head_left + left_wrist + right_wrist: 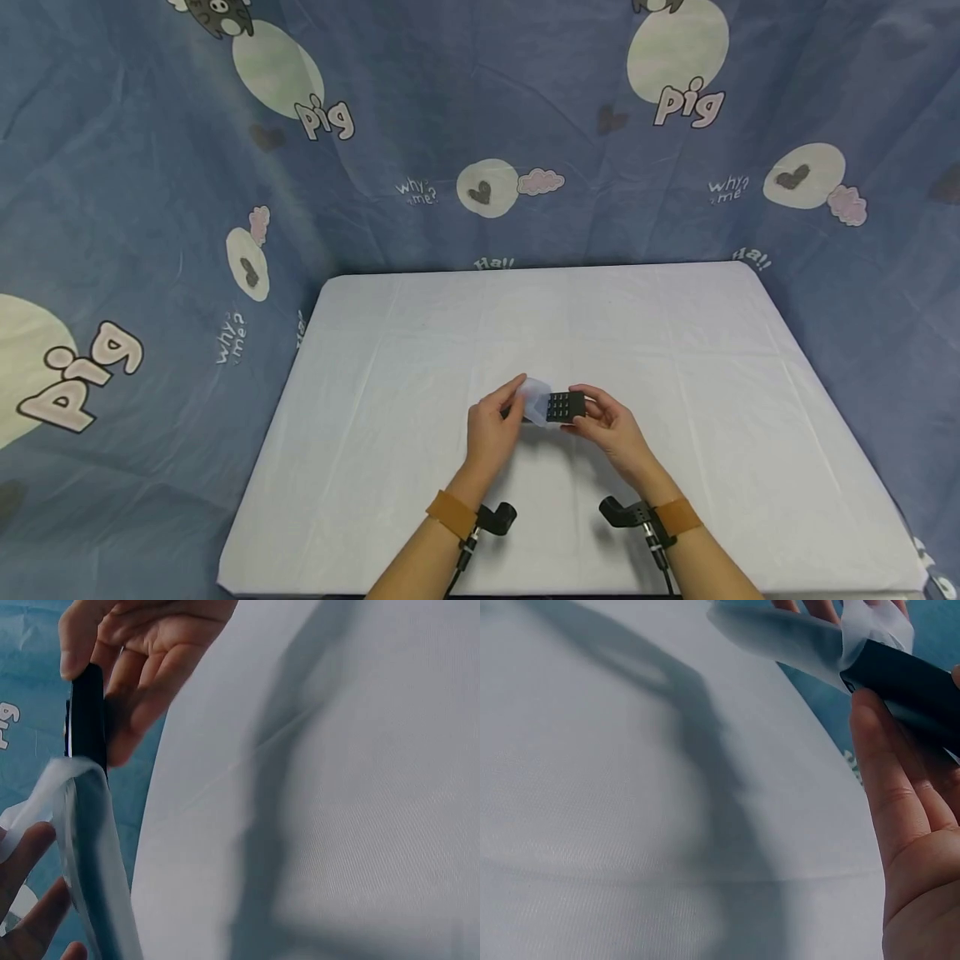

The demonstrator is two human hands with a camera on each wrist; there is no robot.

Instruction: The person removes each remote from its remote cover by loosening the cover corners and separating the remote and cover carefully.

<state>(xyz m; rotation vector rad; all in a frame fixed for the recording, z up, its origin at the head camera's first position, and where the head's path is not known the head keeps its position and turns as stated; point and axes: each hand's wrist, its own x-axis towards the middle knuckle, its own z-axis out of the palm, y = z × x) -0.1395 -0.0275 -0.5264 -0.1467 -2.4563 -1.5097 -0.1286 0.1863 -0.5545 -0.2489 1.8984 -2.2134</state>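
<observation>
Over the white table, a slim black device with rows of small light-marked keys, like a calculator or remote control [566,407], is held between both hands. A translucent, frosted plastic sleeve [536,402] covers its left part; in the left wrist view the sleeve [97,847] hugs it, with a loose flap at the opening. My left hand [493,429] pinches the sleeved end between thumb and fingers. My right hand [611,427] grips the bare end of the device by its edges. In the right wrist view, fingers [877,735] lie against the underside of the black body [907,679].
A white cloth covers the table [375,475], and the hands' shadows fall on it. Behind and beside it hangs a blue curtain [420,100] printed with pig lettering. Each wrist wears a brown strap [452,515] with a small black camera [498,519] and cable.
</observation>
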